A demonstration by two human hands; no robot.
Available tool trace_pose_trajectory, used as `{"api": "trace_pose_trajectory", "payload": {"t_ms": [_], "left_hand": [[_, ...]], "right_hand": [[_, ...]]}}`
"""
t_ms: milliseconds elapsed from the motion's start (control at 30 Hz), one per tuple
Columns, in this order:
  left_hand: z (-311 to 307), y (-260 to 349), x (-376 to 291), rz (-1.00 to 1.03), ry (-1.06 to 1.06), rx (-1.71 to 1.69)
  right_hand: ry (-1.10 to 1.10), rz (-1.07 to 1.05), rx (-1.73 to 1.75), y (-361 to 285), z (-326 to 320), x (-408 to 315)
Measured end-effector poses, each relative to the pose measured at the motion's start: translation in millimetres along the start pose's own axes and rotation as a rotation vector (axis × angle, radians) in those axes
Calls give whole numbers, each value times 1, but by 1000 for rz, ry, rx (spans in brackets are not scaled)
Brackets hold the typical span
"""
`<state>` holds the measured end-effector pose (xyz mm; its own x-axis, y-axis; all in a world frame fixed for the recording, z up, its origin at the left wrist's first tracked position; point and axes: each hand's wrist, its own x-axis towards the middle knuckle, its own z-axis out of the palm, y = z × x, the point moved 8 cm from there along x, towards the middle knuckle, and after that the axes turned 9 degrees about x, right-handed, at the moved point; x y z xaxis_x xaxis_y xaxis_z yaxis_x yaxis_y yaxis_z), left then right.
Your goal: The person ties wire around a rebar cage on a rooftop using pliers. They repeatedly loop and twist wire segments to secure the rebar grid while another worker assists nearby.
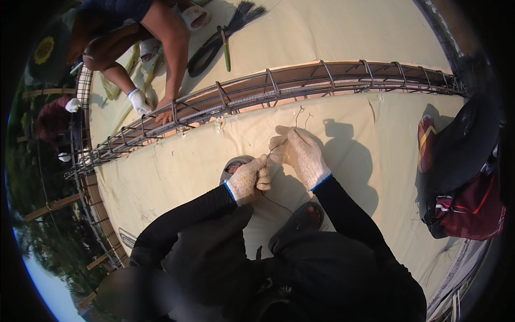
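My left hand (250, 179), in a cream knit work glove with a blue cuff, is closed in a fist around a thin dark tie wire (277, 204). One length of the wire trails below the fist towards my sandal. From the top of the fist the wire runs to my right hand (301, 156), gloved the same way, whose curled fingers pinch it. Thin wire ends (298, 115) stick up beyond the right fingertips; one of these lines may be a shadow. Both hands are above pale plastic sheeting (193, 161), between my sandalled feet.
A rebar cage (277, 94) with stirrups crosses ahead. Beyond it a person (169, 48) crouches, hands at the bars, near green-handled pincers (226, 52) and a wire bundle (245, 18). Another person (458, 153) is at right. A further person (56, 120) is past the left edge.
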<state>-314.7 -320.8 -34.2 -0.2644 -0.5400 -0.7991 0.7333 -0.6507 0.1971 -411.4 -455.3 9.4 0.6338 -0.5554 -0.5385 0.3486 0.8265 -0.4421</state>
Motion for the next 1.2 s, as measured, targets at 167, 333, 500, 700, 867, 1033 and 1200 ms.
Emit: {"api": "trace_pose_trajectory", "payload": {"t_ms": [167,333,500,700,867,1033,1200], "left_hand": [[36,-29,44,-169,-193,157],[51,-27,56,-95,-148,791],[34,80,56,692,453,1046],[20,173,53,748,598,1768],[38,178,35,1254,758,1853],[27,189,77,1212,740,1828],[44,195,93,1014,695,1919]], "right_hand": [[256,-23,-281,-10,-48,5],[361,213,-685,-32,-62,15],[436,-234,-1704,-54,-70,73],[536,-277,-2034,-61,-27,90],[560,-18,-2042,-64,-10,91],[559,-241,-1987,-59,-19,88],[598,-327,-1561,-78,-44,75]]}}
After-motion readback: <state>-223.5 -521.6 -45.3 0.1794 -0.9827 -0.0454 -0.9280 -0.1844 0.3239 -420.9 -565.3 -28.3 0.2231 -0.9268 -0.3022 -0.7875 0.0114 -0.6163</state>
